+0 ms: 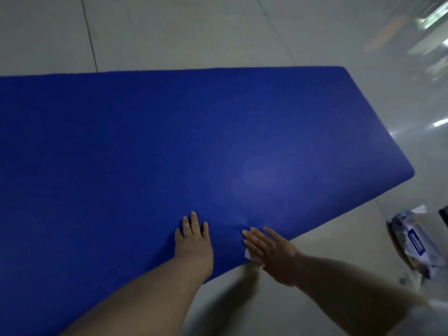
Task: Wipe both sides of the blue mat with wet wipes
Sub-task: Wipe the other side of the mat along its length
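The blue mat lies flat on the floor. The right hand presses a wet wipe on its near edge with straight fingers, and the left hand rests flat and holds nothing. One side is being wiped; the other side likely waits.

- Two forearms are showing from the lower edge, both bare from wrist to as far up as the view reaches.
- Left hand: bare; no glove, ring or watch is showing.
- Right hand: bare likewise.
- A blurred pale fabric edge is showing by the right arm at bottom right; cannot tell whether it is a sleeve.
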{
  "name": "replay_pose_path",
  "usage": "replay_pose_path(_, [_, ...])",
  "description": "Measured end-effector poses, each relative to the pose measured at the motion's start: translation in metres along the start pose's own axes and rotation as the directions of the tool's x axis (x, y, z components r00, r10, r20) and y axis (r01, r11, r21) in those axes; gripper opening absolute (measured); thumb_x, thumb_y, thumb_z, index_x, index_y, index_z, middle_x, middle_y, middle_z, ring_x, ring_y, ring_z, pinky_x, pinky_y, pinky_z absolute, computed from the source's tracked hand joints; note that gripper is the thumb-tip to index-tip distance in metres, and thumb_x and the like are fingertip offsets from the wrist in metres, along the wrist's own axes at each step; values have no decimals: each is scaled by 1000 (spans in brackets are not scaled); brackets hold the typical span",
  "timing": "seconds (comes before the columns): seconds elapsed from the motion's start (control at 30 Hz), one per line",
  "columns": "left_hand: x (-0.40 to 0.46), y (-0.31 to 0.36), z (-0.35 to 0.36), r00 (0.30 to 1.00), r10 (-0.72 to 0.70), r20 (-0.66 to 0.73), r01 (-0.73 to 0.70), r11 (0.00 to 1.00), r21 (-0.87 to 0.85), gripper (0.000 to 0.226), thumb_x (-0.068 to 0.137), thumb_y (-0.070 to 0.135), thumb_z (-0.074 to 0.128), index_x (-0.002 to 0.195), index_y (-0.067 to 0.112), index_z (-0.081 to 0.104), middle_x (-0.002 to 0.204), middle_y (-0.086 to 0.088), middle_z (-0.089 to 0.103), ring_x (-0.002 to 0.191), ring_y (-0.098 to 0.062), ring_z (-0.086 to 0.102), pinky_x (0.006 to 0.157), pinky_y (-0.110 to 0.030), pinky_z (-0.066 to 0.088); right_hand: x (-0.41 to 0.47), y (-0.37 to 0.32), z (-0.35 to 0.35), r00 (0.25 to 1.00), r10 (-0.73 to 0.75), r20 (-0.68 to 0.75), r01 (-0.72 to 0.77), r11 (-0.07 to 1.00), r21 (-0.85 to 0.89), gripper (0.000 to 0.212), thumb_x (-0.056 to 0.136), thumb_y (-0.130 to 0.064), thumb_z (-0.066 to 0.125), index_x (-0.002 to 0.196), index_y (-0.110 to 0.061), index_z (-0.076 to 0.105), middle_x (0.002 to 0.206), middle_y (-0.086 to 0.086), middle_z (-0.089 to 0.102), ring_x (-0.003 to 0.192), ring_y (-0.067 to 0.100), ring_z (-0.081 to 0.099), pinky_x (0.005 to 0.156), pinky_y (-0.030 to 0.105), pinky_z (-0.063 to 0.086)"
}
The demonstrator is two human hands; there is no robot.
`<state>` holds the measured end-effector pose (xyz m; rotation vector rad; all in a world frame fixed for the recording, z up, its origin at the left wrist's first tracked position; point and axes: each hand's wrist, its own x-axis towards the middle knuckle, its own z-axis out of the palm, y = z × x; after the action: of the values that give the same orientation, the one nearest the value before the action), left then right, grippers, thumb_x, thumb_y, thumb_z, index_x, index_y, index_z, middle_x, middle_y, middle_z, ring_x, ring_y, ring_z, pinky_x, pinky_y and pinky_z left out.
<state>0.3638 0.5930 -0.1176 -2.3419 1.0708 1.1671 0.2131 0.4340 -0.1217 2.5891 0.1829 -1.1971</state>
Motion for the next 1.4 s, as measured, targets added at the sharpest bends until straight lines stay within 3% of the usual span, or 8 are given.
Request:
replay_pose_path(0.07, [-2, -1, -10, 988, 68, -141, -67, 998, 13, 79, 94, 18, 56, 154, 8, 6, 155, -21, -26, 146, -36, -15, 119, -50, 4, 2, -6, 4, 977, 51, -207, -33, 995, 89, 68, 98, -48, 24, 142, -13, -15, 153, 9, -19, 138, 23, -18, 110, 45, -17])
replay_pose_path(0.2, [15, 9, -12, 897, 151, -416, -232, 961, -152, 53, 102, 20, 37, 151, 13, 19, 158, -13, -22, 147, -26, -15, 120, -42, -2, 6, -6, 9, 987, 15, -162, -2, 997, 78, 66, 97, -47, 21, 146, -15, -9, 151, 6, -22, 138, 27, -22, 101, 43, -31])
replay_pose_path(0.33, [45, 20, 10, 872, 112, -476, -214, 962, -167, 58, 106, 32, 21, 153, 18, -10, 153, -7, -34, 143, -22, -26, 117, -38, -13, 19, -6, 49, 960, 5, -281, 59, 974, 219, 73, 86, -44, 36, 146, -4, 26, 155, 15, 20, 141, 31, 22, 117, 45, 0])
replay_pose_path(0.5, [67, 21, 30, 835, 89, -543, -237, 949, -209, 55, 98, 37, 23, 144, 11, 41, 157, -13, 24, 142, -28, 25, 114, -42, 12, 43, 6, 74, 726, 6, -688, 203, 954, 223, 43, 101, -33, 27, 134, -12, 45, 150, 11, 32, 137, 24, 35, 108, 41, 31])
replay_pose_path(0.97, [73, 22, 42, 735, 60, -675, -188, 975, -118, 55, 90, 25, 32, 143, 12, 39, 155, -14, 28, 143, -25, 24, 114, -41, 17, 53, 26, 79, 686, -240, -687, 306, 952, -27, 54, 92, -39, 36, 144, -24, 31, 153, -6, 27, 139, 14, 27, 115, 47, 6])
replay_pose_path(1.1, [70, 32, 44, 713, -45, -700, -100, 981, -165, 53, 91, 25, 32, 142, 11, 41, 156, -14, 26, 148, -21, 9, 117, -41, 12, 36, 80, 107, 695, -317, -646, 317, 941, -121, 72, 85, -33, 33, 151, -14, 11, 160, 3, 2, 142, 20, 16, 116, 44, -3])
replay_pose_path(1.2, [68, 64, 36, 682, -155, -715, -59, 962, -265, 51, 91, 25, 32, 139, 9, 42, 153, -17, 30, 142, -29, 24, 117, -41, 10, 28, 113, 129, 689, -314, -653, 307, 943, -130, 80, 81, -29, 31, 150, -9, -5, 159, 5, -9, 141, 22, 18, 116, 44, -2])
replay_pose_path(1.4, [77, 161, 16, 694, -271, -667, 14, 931, -364, 51, 92, 29, 33, 140, 12, 42, 149, -15, 40, 136, -29, 37, 114, -45, 28, 34, 112, 130, 682, -316, -660, 338, 936, -98, 60, 86, -25, 31, 144, -11, 28, 152, 3, 31, 137, 21, 31, 115, 45, 8])
